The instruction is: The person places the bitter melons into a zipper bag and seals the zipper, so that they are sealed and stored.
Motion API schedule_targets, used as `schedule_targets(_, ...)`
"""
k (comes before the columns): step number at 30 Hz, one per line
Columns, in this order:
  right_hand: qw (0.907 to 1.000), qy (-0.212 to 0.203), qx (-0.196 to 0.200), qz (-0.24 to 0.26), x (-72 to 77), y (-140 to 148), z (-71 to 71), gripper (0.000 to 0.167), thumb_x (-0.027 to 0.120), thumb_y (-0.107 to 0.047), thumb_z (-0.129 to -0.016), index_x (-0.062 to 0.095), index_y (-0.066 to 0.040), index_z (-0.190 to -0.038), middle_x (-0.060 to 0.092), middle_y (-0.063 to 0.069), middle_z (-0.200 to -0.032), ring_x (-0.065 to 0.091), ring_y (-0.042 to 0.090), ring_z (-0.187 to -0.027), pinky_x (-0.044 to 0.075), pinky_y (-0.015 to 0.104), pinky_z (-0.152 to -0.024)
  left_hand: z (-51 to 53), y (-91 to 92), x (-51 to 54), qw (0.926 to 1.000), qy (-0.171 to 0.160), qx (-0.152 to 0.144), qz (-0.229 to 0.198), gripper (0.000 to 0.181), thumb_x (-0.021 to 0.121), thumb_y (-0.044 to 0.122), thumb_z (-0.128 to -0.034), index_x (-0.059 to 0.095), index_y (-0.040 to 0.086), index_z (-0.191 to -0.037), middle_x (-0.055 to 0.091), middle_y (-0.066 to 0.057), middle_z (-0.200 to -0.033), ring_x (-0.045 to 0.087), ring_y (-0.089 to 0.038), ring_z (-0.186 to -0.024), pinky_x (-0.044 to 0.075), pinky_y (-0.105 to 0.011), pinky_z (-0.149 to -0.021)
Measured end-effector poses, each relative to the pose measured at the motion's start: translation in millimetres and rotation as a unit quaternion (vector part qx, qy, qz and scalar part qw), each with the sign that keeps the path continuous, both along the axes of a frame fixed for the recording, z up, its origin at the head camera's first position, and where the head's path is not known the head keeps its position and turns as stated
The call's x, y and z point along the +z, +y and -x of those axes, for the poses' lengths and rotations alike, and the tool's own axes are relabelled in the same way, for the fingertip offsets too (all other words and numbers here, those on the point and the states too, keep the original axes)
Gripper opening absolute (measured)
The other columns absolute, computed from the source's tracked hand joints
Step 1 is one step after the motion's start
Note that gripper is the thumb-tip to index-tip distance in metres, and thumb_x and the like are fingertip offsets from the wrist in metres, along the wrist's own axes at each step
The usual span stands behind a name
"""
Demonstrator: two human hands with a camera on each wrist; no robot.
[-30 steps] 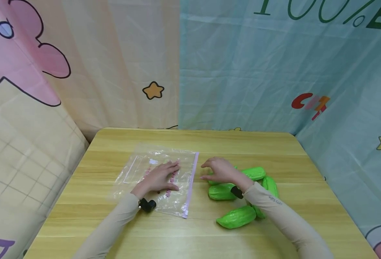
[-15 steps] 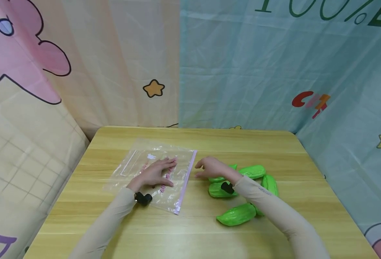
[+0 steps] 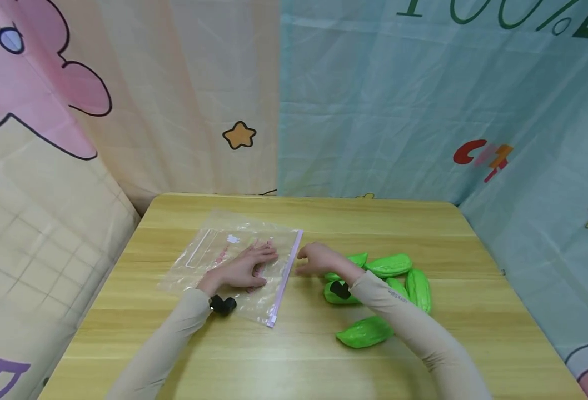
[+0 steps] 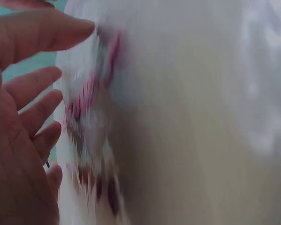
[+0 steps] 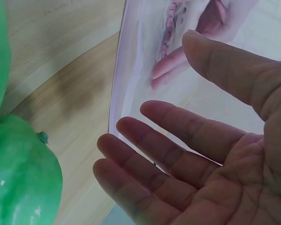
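Note:
A clear plastic zip bag [image 3: 279, 278] with a lilac slider edge and pink print lies flat on the wooden table. My left hand [image 3: 241, 269] rests on it, fingers spread; in the left wrist view the fingers [image 4: 34, 86] are straight beside the shiny film. Beyond the bag's lilac edge, my right hand [image 3: 320, 259] hovers with nothing in it. Its fingers [image 5: 173, 150] look loosely extended in the right wrist view. Glossy green ridged gourds [image 3: 365, 332] lie at the right, partly hidden by my right forearm.
The gourds form a loose group, one of them [image 3: 418, 290] at its right side. The wooden table [image 3: 254, 366] has rounded far corners. Printed curtains [image 3: 364, 111] hang behind it and at both sides.
The bag has slid a little left and turned slightly under my left hand. My right hand has moved left, closer to the lilac edge. The gourds look unmoved.

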State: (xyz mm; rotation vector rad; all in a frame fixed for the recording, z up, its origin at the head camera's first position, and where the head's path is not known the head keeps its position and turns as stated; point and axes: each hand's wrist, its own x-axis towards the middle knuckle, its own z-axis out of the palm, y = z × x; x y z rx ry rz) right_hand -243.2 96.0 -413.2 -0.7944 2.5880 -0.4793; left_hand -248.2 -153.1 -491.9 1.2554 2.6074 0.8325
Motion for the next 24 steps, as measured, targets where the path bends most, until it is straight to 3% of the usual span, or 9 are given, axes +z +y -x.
schedule_targets(3, 1.0000, 0.003, -0.004, -0.001, -0.7, 1.0, 0.3, 0.043, 0.069, -0.023, -0.088, 0.061, 0.006, -0.118, 0.061, 0.020, -0.118, 0.055, 0.034, -0.111, 0.042, 0.042, -0.096, 2.0, 9.3, -2.7, 0.9999, 0.013, -0.005, -0.009, 0.061, 0.066, 0.024, -0.0883, 0.044, -0.002, -0.139, 0.034, -0.018, -0.148, 0.018, -0.037, -0.139, 0.002, -0.055, -0.110)
schedule_targets(7, 1.0000, 0.003, -0.003, -0.003, -0.6, 0.3, -1.0, 0.044, 0.069, -0.024, -0.088, 0.060, 0.006, -0.120, 0.061, 0.019, -0.119, 0.055, 0.034, -0.112, 0.041, 0.043, -0.097, 5.3, 18.8, -6.7, 0.9994, 0.014, 0.029, -0.011, 0.059, 0.065, 0.033, -0.0904, 0.047, 0.003, -0.138, 0.037, -0.014, -0.147, 0.023, -0.034, -0.138, 0.009, -0.052, -0.111)
schedule_targets(11, 0.9999, 0.013, 0.003, 0.005, -3.4, -2.1, -2.6, 0.042, 0.070, -0.024, -0.088, 0.062, 0.004, -0.119, 0.063, 0.017, -0.117, 0.056, 0.033, -0.110, 0.042, 0.043, -0.095, 5.7, 20.9, -5.2, 0.9986, -0.002, 0.052, -0.008, 0.063, 0.071, 0.035, -0.0850, 0.050, 0.006, -0.136, 0.039, -0.011, -0.146, 0.026, -0.032, -0.137, 0.017, -0.050, -0.110)
schedule_targets(19, 0.9995, 0.025, -0.001, 0.020, -8.7, -4.9, -7.0, 0.034, 0.072, -0.023, -0.085, 0.067, 0.003, -0.105, 0.067, 0.012, -0.097, 0.059, 0.026, -0.088, 0.047, 0.040, -0.083, 7.9, 18.6, -7.5, 0.9985, -0.001, 0.048, -0.025, 0.059, 0.075, 0.033, -0.0807, 0.057, 0.005, -0.129, 0.044, -0.011, -0.143, 0.029, -0.032, -0.136, 0.017, -0.050, -0.110)
schedule_targets(24, 0.9997, 0.023, -0.009, 0.010, -12.3, -6.8, -8.3, 0.043, 0.072, -0.024, -0.085, 0.063, 0.006, -0.113, 0.065, 0.018, -0.107, 0.060, 0.030, -0.098, 0.046, 0.041, -0.089, 10.5, 18.5, -11.5, 0.9973, 0.006, 0.061, -0.041, 0.054, 0.075, 0.034, -0.0803, 0.061, 0.006, -0.125, 0.047, -0.010, -0.140, 0.032, -0.031, -0.135, 0.016, -0.051, -0.110)
